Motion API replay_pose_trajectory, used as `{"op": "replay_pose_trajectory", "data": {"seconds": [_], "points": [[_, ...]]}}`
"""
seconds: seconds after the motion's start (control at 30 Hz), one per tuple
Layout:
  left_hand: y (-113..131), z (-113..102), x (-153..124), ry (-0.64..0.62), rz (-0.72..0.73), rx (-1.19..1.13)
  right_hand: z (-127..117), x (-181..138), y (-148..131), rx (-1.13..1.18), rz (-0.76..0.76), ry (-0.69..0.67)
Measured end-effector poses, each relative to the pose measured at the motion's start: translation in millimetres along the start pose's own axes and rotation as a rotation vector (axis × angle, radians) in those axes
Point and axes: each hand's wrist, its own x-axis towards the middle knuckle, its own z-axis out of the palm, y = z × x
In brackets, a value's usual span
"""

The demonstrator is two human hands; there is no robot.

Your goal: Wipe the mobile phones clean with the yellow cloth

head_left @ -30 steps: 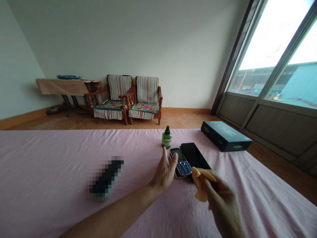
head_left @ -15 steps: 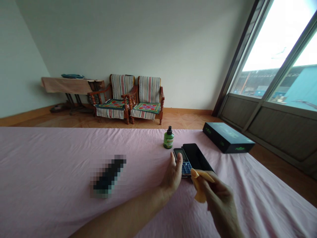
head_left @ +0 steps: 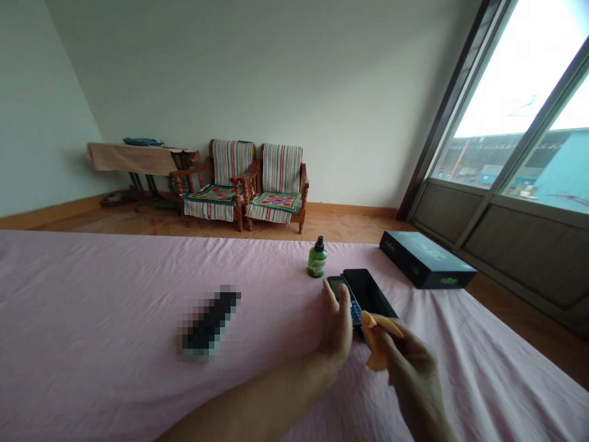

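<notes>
My left hand (head_left: 337,328) is open, fingers together and held on edge, right up against the keypad phone (head_left: 348,301); I think the fingertips touch its near side, though the hand hides most of it. My right hand (head_left: 411,368) pinches a folded orange cloth (head_left: 376,341) just beside the phone. A black smartphone (head_left: 368,293) lies alongside, with a green bottle (head_left: 317,261) behind them on the pink bench (head_left: 115,319). A dark box (head_left: 426,259) sits farther right.

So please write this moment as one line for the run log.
left hand: open, on keypad phone | right hand: holds orange cloth | beside: black smartphone, green bottle
</notes>
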Motion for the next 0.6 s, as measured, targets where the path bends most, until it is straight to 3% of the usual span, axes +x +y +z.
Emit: {"op": "replay_pose_trajectory", "data": {"seconds": [0.13,0.23,0.33,0.4,0.5,0.6], "points": [[-2.6,-13.5,-4.8,-0.010,0.055,0.038,-0.3,-0.4,1.2,-0.001,-0.012,-0.004],[-7.6,-42.9,-14.0,-0.020,0.165,0.109,-1.7,-1.6,3.1,-0.016,-0.008,-0.022],[-12.2,-87.8,-24.8,-0.028,0.401,0.445,-2.3,-2.6,8.0,-0.056,-0.010,-0.035],[-12.7,-122.7,-30.9,-0.027,0.484,0.714,-2.0,-2.9,11.7,-0.082,-0.026,-0.036],[-10.1,-174.4,-37.0,0.024,0.477,1.106,-1.5,-3.0,14.5,-0.103,-0.046,-0.058],[-8.3,-215.1,-39.8,0.179,0.341,1.380,-0.3,-4.4,12.4,-0.128,-0.034,-0.095]]}}
